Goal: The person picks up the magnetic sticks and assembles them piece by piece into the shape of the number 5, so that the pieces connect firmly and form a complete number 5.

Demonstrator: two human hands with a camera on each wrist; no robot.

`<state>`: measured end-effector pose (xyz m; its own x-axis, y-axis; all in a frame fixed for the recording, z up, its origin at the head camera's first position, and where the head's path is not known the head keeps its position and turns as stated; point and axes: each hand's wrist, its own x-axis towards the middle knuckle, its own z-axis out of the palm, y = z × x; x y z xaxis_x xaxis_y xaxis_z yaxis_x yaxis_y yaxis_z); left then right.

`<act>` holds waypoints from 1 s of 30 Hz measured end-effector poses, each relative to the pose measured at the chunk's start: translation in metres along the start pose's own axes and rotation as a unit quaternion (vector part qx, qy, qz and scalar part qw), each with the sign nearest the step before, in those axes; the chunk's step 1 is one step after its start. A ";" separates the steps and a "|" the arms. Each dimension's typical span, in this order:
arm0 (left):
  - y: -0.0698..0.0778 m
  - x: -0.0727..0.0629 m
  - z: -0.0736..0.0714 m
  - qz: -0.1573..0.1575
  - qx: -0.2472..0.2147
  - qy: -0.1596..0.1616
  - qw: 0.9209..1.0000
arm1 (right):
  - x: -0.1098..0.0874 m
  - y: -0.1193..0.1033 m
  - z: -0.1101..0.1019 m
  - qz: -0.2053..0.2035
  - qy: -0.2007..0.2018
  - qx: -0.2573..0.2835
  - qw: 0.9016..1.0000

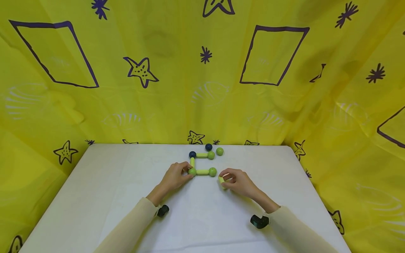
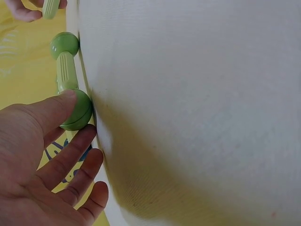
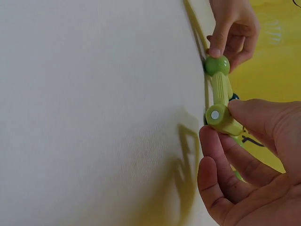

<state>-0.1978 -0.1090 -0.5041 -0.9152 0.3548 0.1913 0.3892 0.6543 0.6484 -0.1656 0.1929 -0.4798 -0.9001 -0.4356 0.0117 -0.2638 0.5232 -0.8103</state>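
Long plain cream sleeves, small black rounded device beside each cuff

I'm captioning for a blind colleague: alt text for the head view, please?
A person's left hand holds the green corner ball of a three-sided rod-and-ball frame on a white table; the right hand pinches a pale rod. Near the frame's far side lie a dark blue ball and another green ball, before a yellow patterned curtain.

Head view from above, facing forward-down across tabletop, wrist views close, turned sideways, both sharing left hand, right hand
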 end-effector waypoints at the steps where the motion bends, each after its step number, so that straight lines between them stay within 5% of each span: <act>1: 0.000 0.000 0.000 0.000 0.000 0.000 1.000 | 0.001 -0.001 0.003 0.002 0.001 0.005 1.000; 11: 0.000 0.000 0.000 -0.009 -0.001 -0.002 1.000 | 0.010 -0.007 0.025 0.009 0.030 0.022 0.999; 30: 0.000 0.001 0.000 -0.006 -0.003 -0.004 1.000 | 0.020 -0.013 0.036 0.081 0.068 0.012 0.994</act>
<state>-0.1985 -0.1088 -0.5041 -0.9193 0.3513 0.1775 0.3768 0.6550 0.6550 -0.1672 0.1509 -0.4904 -0.9689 -0.2436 -0.0433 -0.1041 0.5604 -0.8216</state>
